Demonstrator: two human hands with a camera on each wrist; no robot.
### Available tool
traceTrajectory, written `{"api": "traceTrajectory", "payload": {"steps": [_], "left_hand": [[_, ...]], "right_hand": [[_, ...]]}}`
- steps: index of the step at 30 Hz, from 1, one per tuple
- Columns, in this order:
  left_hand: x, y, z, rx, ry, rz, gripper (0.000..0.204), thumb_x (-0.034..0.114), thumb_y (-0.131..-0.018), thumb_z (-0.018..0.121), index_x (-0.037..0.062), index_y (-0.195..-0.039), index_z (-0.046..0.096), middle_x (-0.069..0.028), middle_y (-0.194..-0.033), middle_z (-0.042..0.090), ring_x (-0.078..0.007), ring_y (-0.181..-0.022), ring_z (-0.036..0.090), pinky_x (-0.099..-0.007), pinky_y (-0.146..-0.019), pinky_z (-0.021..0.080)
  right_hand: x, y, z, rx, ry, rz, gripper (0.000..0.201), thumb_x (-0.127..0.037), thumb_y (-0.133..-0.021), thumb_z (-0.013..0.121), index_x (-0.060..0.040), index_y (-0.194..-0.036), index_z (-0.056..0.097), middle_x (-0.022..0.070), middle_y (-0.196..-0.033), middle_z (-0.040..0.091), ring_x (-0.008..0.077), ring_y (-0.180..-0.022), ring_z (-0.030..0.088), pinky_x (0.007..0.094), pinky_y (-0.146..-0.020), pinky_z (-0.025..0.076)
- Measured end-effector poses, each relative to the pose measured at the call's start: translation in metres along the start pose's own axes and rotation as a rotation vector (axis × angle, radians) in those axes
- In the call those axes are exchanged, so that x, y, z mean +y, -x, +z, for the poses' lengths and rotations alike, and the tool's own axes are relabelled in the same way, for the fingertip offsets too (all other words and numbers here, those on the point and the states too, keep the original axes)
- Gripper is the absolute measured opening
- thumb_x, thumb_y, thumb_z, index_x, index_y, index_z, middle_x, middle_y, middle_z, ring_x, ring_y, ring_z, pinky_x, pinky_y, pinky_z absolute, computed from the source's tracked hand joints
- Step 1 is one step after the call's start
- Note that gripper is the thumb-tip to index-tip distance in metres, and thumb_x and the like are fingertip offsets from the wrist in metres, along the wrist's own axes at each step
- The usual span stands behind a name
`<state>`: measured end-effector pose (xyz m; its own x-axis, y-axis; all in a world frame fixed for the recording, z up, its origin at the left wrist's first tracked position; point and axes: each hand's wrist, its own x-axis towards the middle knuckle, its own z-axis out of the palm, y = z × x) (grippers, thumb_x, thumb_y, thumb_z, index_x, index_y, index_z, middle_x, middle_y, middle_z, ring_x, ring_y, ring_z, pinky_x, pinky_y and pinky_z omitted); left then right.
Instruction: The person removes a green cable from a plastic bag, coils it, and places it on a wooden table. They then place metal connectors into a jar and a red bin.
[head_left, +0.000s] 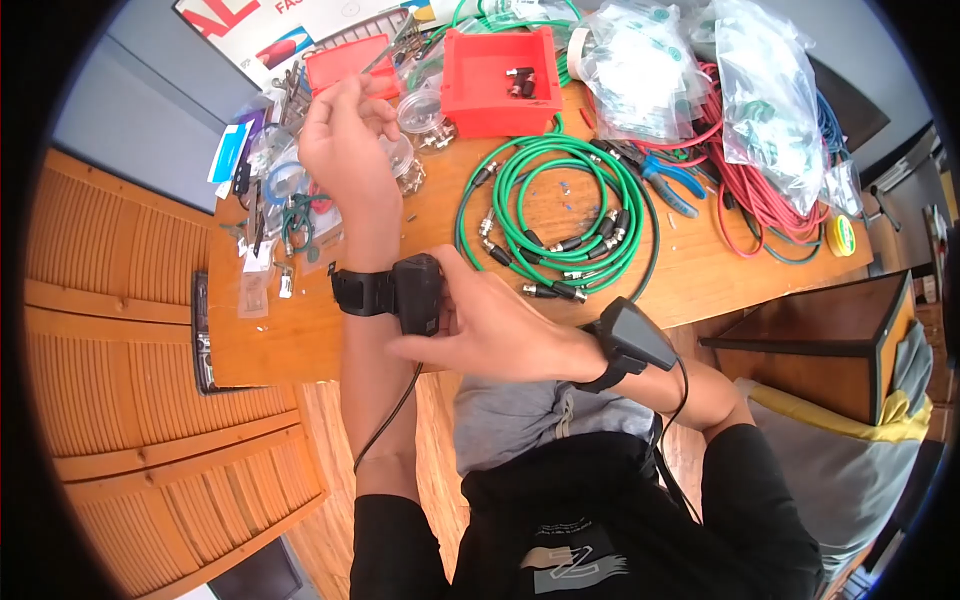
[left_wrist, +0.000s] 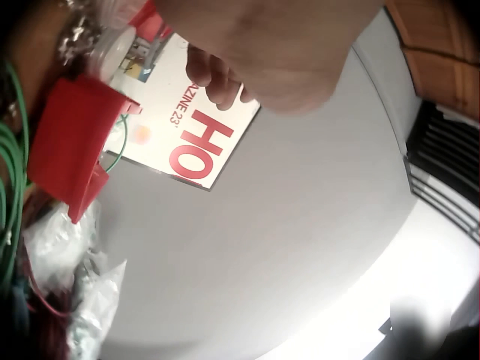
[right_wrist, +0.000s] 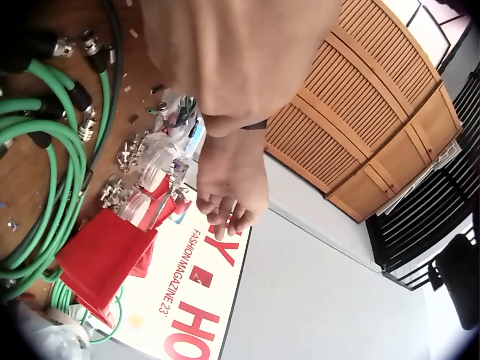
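My left hand [head_left: 347, 135] is raised over the left side of the table, its fingers loosely bent with nothing in them. A black wrist camera [head_left: 417, 290] is strapped to the left wrist. My right hand [head_left: 505, 325] reaches across and grips that camera, thumb on the near side and fingers on the far side. In the right wrist view, the right hand [right_wrist: 232, 56] hides the camera, and the left hand [right_wrist: 234, 180] shows beyond it. A coil of green cables [head_left: 510, 215] with metal-ended connectors lies on the table right of the hands.
Behind the coil stands a red bin [head_left: 500, 100] with a few connectors. Blue-handled pliers [head_left: 670, 185], red cables [head_left: 760, 195] and plastic bags [head_left: 645, 75] lie to the right. Clear jars [head_left: 425, 115] of metal parts stand near the left hand. A black cord hangs from the gripped camera.
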<state>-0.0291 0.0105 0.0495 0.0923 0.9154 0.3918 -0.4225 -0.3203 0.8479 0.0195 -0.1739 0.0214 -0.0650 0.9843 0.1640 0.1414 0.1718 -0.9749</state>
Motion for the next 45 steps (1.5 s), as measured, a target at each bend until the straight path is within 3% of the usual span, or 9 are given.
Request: {"api": "traceTrajectory", "payload": {"steps": [9, 17, 20, 26, 28, 29, 31, 35, 45], "left_hand": [[-0.011, 0.002, 0.002, -0.030, -0.473, 0.335, 0.016, 0.010, -0.097, 0.063, -0.0049, -0.094, 0.068, -0.0090, -0.082, 0.074, -0.0074, -0.068, 0.065, -0.0227, -0.059, 0.050], [-0.021, 0.003, 0.000, -0.052, -0.613, 0.429, 0.013, 0.008, -0.096, 0.065, -0.0031, -0.092, 0.069, -0.0066, -0.082, 0.074, -0.0071, -0.068, 0.064, -0.0234, -0.061, 0.051], [-0.014, 0.005, 0.001, -0.098, -0.568, 0.390, 0.013, 0.009, -0.098, 0.064, -0.0029, -0.096, 0.069, -0.0048, -0.087, 0.073, -0.0051, -0.069, 0.060, -0.0216, -0.063, 0.048], [-0.015, 0.013, -0.005, -0.161, -0.473, 0.166, 0.012, 0.008, -0.095, 0.066, -0.0026, -0.091, 0.069, -0.0044, -0.077, 0.072, -0.0061, -0.067, 0.063, -0.0229, -0.062, 0.050], [-0.013, 0.024, -0.008, -0.240, -0.374, 0.026, 0.014, 0.009, -0.097, 0.064, -0.0026, -0.092, 0.068, -0.0034, -0.077, 0.071, -0.0052, -0.068, 0.062, -0.0220, -0.060, 0.048], [-0.015, 0.027, -0.012, -0.270, -0.380, -0.008, 0.014, 0.010, -0.098, 0.064, -0.0027, -0.093, 0.068, -0.0032, -0.077, 0.071, -0.0049, -0.068, 0.062, -0.0218, -0.060, 0.047], [-0.022, 0.033, -0.019, -0.318, -0.310, -0.119, 0.018, 0.013, -0.099, 0.064, -0.0026, -0.091, 0.069, -0.0030, -0.073, 0.070, -0.0042, -0.066, 0.060, -0.0219, -0.056, 0.044], [-0.028, 0.050, -0.023, -0.523, -0.570, -0.139, 0.020, 0.016, -0.100, 0.063, -0.0001, -0.090, 0.068, 0.0003, -0.067, 0.064, -0.0031, -0.059, 0.053, -0.0224, -0.053, 0.037], [-0.062, 0.052, -0.041, -0.555, -0.799, 0.140, 0.026, 0.015, -0.094, 0.070, -0.0025, -0.075, 0.065, -0.0022, -0.051, 0.052, -0.0046, -0.048, 0.042, -0.0272, -0.046, 0.033]], "right_hand": [[-0.020, -0.007, 0.018, 0.179, 0.059, 0.083, 0.046, -0.019, -0.088, 0.071, 0.0100, -0.106, 0.041, 0.0331, -0.074, 0.063, 0.0525, -0.074, 0.064, 0.0541, -0.061, 0.050], [-0.049, -0.019, 0.035, 0.177, 0.071, 0.095, 0.058, -0.020, -0.087, 0.073, 0.0148, -0.122, 0.043, 0.0243, -0.069, 0.066, 0.0446, -0.069, 0.067, 0.0469, -0.061, 0.053], [-0.051, -0.020, 0.021, 0.132, 0.030, 0.082, 0.049, -0.018, -0.084, 0.073, 0.0141, -0.112, 0.048, 0.0300, -0.076, 0.066, 0.0488, -0.076, 0.066, 0.0491, -0.065, 0.054], [-0.033, -0.007, -0.003, 0.126, 0.058, 0.017, 0.053, -0.027, -0.087, 0.080, 0.0067, -0.119, 0.056, 0.0129, -0.070, 0.069, 0.0169, -0.060, 0.068, 0.0301, -0.055, 0.052], [-0.019, -0.003, -0.025, 0.130, 0.010, 0.075, 0.034, -0.019, -0.096, 0.072, 0.0038, -0.117, 0.059, 0.0045, -0.072, 0.068, 0.0063, -0.059, 0.062, 0.0233, -0.051, 0.047], [-0.011, -0.001, -0.038, 0.170, 0.010, 0.084, 0.033, -0.027, -0.095, 0.071, 0.0048, -0.102, 0.065, 0.0117, -0.071, 0.070, 0.0166, -0.063, 0.069, 0.0322, -0.057, 0.053], [-0.006, 0.003, -0.065, 0.192, -0.146, 0.123, 0.027, -0.025, -0.100, 0.066, 0.0018, -0.099, 0.068, 0.0043, -0.071, 0.069, 0.0060, -0.055, 0.061, 0.0228, -0.048, 0.046], [0.012, -0.002, -0.112, 0.368, 0.066, 0.151, 0.027, -0.025, -0.098, 0.068, 0.0011, -0.096, 0.072, 0.0030, -0.070, 0.069, 0.0061, -0.054, 0.059, 0.0226, -0.047, 0.045], [0.046, -0.014, -0.140, 0.397, 0.353, 0.127, 0.026, -0.023, -0.095, 0.070, 0.0034, -0.094, 0.072, 0.0082, -0.067, 0.068, 0.0101, -0.059, 0.062, 0.0287, -0.054, 0.048]]}}
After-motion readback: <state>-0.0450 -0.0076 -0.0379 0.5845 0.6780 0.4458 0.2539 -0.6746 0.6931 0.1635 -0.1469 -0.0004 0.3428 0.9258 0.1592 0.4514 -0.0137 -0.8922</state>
